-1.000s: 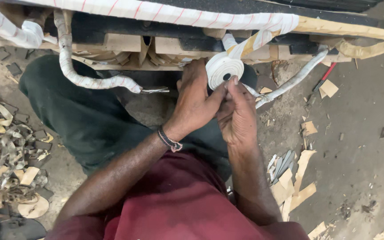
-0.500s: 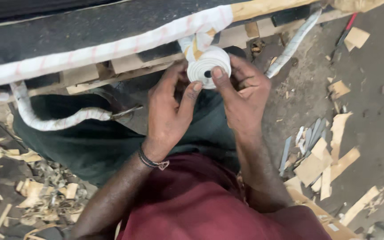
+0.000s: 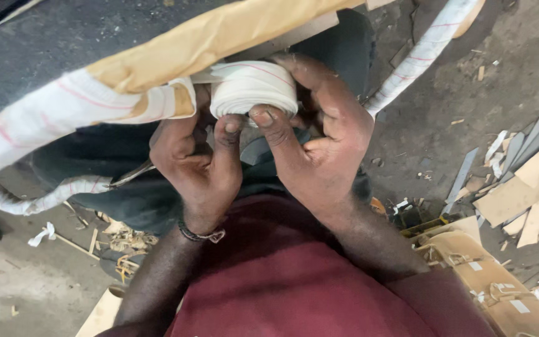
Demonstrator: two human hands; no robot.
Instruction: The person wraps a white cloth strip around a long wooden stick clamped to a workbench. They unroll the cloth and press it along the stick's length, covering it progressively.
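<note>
A roll of white cloth tape with a thin red line (image 3: pixel 252 89) is pressed against a long bar (image 3: pixel 219 34) that crosses the view on a slant. The bar's left part is wrapped in the same white tape (image 3: pixel 63 112); its right part shows tan paper. My right hand (image 3: pixel 322 140) cups the roll from the right, thumb on its lower edge. My left hand (image 3: pixel 198 165) grips from below, thumb tip against the roll and fingers under the bar. A dark band sits on my left wrist (image 3: pixel 201 235).
A second tape-wrapped curved rod (image 3: pixel 422 53) runs up to the right, another (image 3: pixel 38 200) lies lower left. Wood and cardboard scraps (image 3: pixel 519 187) litter the floor at right, shavings (image 3: pixel 123 243) at lower left. Tan wrapped pieces (image 3: pixel 488 281) lie at bottom right.
The view has closed in on the hands. The roll has turned from face-on to side-on and sits tight against the bar, with both thumbs now on its lower edge.
</note>
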